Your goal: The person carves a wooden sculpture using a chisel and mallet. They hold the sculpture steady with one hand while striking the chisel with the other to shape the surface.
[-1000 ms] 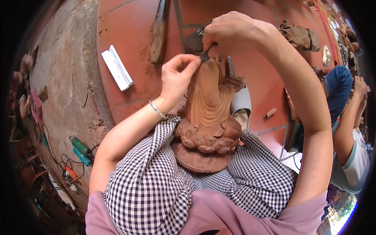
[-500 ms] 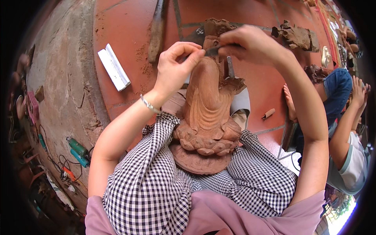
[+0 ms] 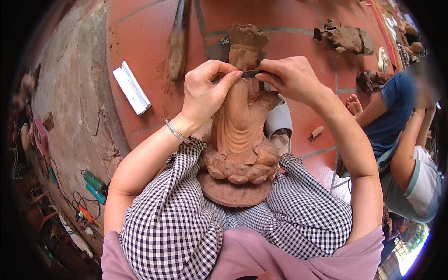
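A carved reddish-brown wooden statue [image 3: 237,133] with robe folds and a lotus base lies tilted away from me, its base between my checkered trouser legs. Over its upper part, my left hand [image 3: 205,91] pinches one end of a small dark strip [image 3: 250,73] between thumb and fingers. The other end sits in the pinch of my right hand [image 3: 294,79]. The strip is stretched between both hands, close to the wood; whether it touches cannot be made out. Beyond my hands, the statue's rough top shows. A bracelet [image 3: 174,130] circles my left wrist.
On the red tiles lie a folded white paper [image 3: 132,88], a long wooden club-like tool [image 3: 178,51], a rough wood chunk [image 3: 345,38] and a small wooden piece [image 3: 316,133]. Green power tools [image 3: 94,183] with cords lie at left. At right sits another person in jeans [image 3: 396,109].
My right hand has lowered and steadied from a blur. My left hand has shifted slightly down. Both still hold the strip. The view has shifted a little, and the statue's top shows more.
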Demonstrator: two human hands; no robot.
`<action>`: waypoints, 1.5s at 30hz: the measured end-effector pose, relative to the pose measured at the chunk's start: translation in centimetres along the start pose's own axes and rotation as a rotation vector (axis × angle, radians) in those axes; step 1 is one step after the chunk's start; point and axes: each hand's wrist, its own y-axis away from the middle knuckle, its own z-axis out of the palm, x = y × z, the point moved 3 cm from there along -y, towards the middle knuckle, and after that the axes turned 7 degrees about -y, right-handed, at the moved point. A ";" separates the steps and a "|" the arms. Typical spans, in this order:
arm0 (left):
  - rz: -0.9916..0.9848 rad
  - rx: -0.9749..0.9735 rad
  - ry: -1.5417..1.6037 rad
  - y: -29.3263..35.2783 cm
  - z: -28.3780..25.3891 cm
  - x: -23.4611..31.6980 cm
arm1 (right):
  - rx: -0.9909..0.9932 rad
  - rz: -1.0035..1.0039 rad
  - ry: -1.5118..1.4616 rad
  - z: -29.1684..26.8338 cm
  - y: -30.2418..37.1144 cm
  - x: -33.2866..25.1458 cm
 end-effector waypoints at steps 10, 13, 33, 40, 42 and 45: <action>-0.057 -0.011 -0.060 -1.3 -0.4 -1.0 | -0.047 0.047 -0.098 1.1 -0.8 0.9; -0.071 -0.055 -0.025 -1.3 -0.8 -1.4 | -0.100 0.073 -0.210 1.0 -0.9 1.2; 0.035 -0.103 -0.147 -2.1 0.0 0.7 | -0.005 0.087 -0.213 2.6 -0.1 2.8; 0.052 -0.107 -0.030 -0.2 -1.8 1.4 | -0.008 -0.031 -0.246 1.9 -0.5 0.5; 0.024 -0.110 -0.058 -0.5 -1.4 1.4 | 0.000 -0.008 -0.263 1.8 -0.4 1.1; -0.009 -0.092 -0.076 -1.8 -0.5 0.2 | 0.019 0.067 -0.206 2.8 -0.6 2.2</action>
